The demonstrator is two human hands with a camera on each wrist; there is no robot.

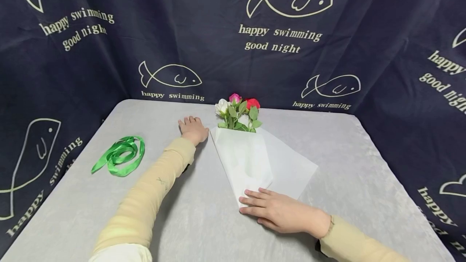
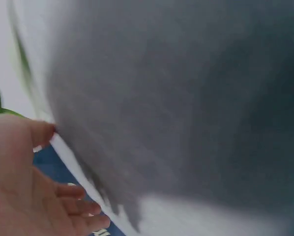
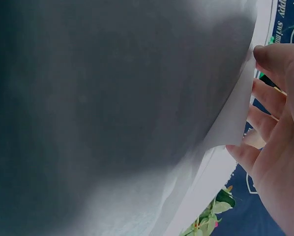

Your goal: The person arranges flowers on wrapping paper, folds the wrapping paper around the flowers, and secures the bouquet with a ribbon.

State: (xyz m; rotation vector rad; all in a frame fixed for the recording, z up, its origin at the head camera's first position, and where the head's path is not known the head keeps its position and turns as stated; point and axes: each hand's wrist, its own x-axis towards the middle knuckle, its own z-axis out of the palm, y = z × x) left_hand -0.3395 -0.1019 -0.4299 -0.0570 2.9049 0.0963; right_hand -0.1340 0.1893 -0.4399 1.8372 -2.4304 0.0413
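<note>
White wrapping paper [image 1: 240,153] lies folded around the stems of artificial roses, its lower end narrowed to a point. A white rose [image 1: 221,107], a pink rose [image 1: 235,98] and a red rose [image 1: 253,103] stick out at the top with green leaves [image 1: 242,112]. Just left of the paper's upper corner, my left hand [image 1: 194,130] rests on the table with fingers spread; whether its thumb touches the paper cannot be told. My right hand [image 1: 280,211] lies over the lower tip of the paper, fingers straight and pressing the fold.
A loosely coiled green ribbon [image 1: 123,156] lies on the left of the table. The grey cloth-covered table [image 1: 349,197] is backed by dark blue curtains [image 1: 204,23] printed with fish. An unfolded paper flap [image 1: 291,161] spreads to the right.
</note>
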